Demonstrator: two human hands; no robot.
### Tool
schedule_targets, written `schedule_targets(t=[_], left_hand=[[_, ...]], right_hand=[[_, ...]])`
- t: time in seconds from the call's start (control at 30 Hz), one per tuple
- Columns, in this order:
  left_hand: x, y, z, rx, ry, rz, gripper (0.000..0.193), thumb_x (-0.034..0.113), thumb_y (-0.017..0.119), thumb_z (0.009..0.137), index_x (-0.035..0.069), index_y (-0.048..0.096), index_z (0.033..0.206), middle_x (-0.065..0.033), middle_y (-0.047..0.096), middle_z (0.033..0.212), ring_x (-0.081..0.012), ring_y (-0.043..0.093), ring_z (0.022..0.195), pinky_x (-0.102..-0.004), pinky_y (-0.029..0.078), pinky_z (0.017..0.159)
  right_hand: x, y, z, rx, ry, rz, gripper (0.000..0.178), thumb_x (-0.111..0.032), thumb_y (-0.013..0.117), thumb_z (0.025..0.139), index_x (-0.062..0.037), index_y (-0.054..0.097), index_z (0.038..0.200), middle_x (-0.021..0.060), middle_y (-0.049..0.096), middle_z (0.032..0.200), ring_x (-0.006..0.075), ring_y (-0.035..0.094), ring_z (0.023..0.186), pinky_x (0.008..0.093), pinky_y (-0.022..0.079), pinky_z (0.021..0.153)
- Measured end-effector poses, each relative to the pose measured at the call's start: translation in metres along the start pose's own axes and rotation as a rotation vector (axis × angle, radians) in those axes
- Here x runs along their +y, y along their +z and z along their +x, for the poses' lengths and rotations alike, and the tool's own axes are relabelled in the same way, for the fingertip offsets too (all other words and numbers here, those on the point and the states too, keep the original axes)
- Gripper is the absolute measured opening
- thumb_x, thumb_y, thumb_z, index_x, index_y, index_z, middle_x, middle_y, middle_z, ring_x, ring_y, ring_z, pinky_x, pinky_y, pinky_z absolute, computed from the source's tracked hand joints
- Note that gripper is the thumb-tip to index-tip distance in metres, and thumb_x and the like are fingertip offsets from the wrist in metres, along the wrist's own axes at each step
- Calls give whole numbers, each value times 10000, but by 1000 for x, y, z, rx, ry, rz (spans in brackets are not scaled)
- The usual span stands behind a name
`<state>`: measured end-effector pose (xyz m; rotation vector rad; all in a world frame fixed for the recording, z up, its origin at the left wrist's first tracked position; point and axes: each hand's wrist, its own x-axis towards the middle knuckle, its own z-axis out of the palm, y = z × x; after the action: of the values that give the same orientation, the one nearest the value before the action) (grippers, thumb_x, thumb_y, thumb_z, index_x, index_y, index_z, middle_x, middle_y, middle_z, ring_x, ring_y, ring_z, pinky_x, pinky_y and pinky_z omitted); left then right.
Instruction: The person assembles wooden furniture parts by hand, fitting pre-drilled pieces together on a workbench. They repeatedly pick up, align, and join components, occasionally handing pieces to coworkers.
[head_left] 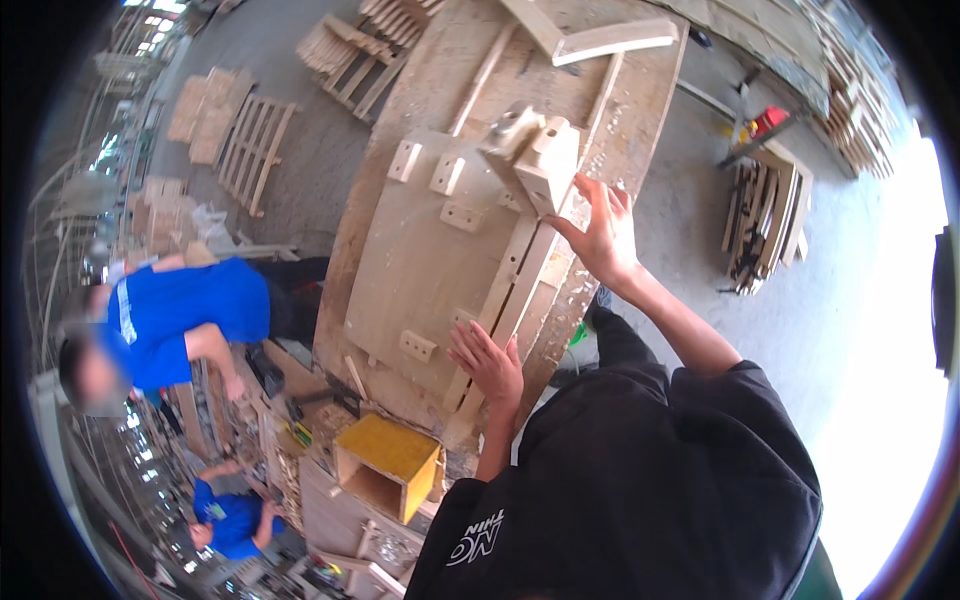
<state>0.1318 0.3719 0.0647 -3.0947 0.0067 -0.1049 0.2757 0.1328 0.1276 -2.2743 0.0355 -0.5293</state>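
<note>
A pale wooden panel [425,265] lies on a workbench in front of me, with a long wooden rail [512,265] along its right side. My left hand [487,365] rests near the panel's lower right edge, fingers spread and nothing held. Farther up, my right hand [603,232] touches the lower right side of a pale wooden block [550,165], its thumb and fingers apart. That block stands on the panel's upper right part beside another wooden piece [512,130]. Several small drilled blocks sit on the panel, including one at the far left [404,161] and one nearer me [417,346].
Loose boards [615,41] lie at the bench's far end, with wood shavings on the bench [632,120]. A yellow-topped wooden box [390,448] stands at the near left. Two people in blue shirts are at left. Stacked wood [765,222] sits right.
</note>
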Motion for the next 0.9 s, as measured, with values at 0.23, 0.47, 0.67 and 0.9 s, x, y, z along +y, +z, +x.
schedule_targets(t=[0.23,0.47,0.67,0.9], left_hand=[[5,11,1,-11,-5,71,807,471,516,935,-69,230,1462,-277,305,1482,-446,289,1377,-570,223,1126],[1,16,-2,23,22,32,791,446,542,934,-55,242,1466,-273,343,1455,-441,376,1313,-543,330,1043],[2,14,1,-55,-2,33,812,429,553,928,-72,215,1471,-299,301,1466,-470,345,1320,-565,309,1046],[-6,20,-3,-147,-30,-65,827,418,542,901,-76,202,1471,-356,242,1466,-532,293,1320,-603,260,1052]], right_hand=[[0,5,-1,85,15,52,519,-231,847,696,-30,554,1075,132,663,1092,325,558,1053,430,392,958],[-8,3,19,280,-83,190,1058,-262,896,566,7,303,1400,217,465,1377,413,435,1232,507,354,997],[-7,7,49,295,-198,496,1170,-324,902,512,11,268,1437,230,456,1400,405,454,1223,519,351,994],[6,31,50,328,-162,714,1170,-412,910,532,-73,281,1458,215,486,1384,368,494,1196,493,357,964]])
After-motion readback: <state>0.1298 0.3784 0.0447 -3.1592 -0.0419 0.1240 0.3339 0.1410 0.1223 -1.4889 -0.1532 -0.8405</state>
